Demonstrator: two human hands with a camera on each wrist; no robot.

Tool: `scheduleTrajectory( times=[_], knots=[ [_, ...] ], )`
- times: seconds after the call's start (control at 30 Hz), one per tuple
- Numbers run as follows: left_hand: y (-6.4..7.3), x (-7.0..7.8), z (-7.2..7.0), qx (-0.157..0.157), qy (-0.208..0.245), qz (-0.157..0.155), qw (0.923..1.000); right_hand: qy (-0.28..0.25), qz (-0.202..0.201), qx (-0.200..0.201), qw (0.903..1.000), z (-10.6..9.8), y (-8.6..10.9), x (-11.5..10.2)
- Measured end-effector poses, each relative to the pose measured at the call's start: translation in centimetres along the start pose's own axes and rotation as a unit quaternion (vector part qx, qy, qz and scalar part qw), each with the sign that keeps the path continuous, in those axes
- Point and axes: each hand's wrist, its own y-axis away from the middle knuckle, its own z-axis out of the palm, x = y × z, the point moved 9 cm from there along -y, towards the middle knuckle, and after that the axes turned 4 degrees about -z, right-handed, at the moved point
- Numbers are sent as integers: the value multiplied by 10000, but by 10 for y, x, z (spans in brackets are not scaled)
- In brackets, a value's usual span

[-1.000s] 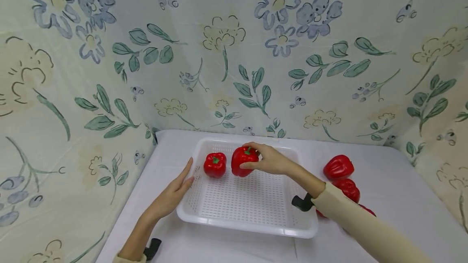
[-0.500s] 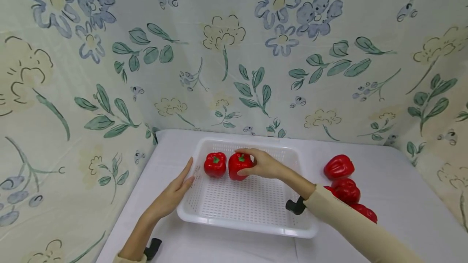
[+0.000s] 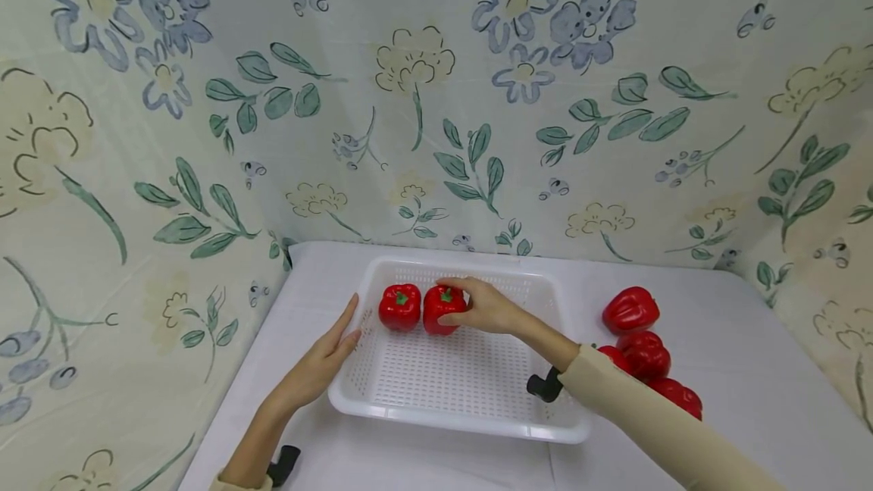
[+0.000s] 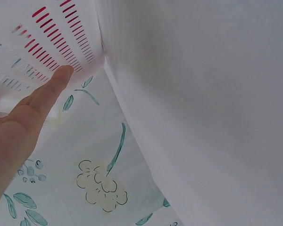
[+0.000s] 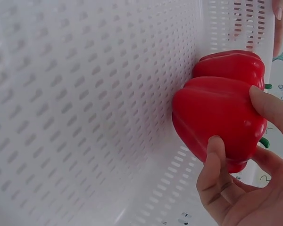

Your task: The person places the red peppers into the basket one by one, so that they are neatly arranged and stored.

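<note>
Prob early: 1st pepper (image 3: 399, 308) in basket (image 3: 450, 420), R hand (image 3: 492, 308) fingers gripping 2nd pepper (image 3: 438, 314) just beside, L hand (image 3: 319, 367) fingers straight vs wall, approx 4 loose peppers (image 3: 630, 311) left on table (image 3: 743, 392).

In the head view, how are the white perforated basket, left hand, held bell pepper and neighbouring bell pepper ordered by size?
1. White perforated basket
2. Left hand
3. Held bell pepper and neighbouring bell pepper: nearly alike, unranked
</note>
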Motion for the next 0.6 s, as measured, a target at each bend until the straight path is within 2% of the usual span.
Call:
scheduleTrajectory(
  times=[0.23, 0.6],
  knots=[
    [0, 0, 0, -28, 46, 17, 10000, 62, 60, -17, 10000, 2, -1, -2],
    [1, 2, 0, -22, -3, -14, 10000, 587, 260, 213, 9977, 1, -2, -1]
  ],
)
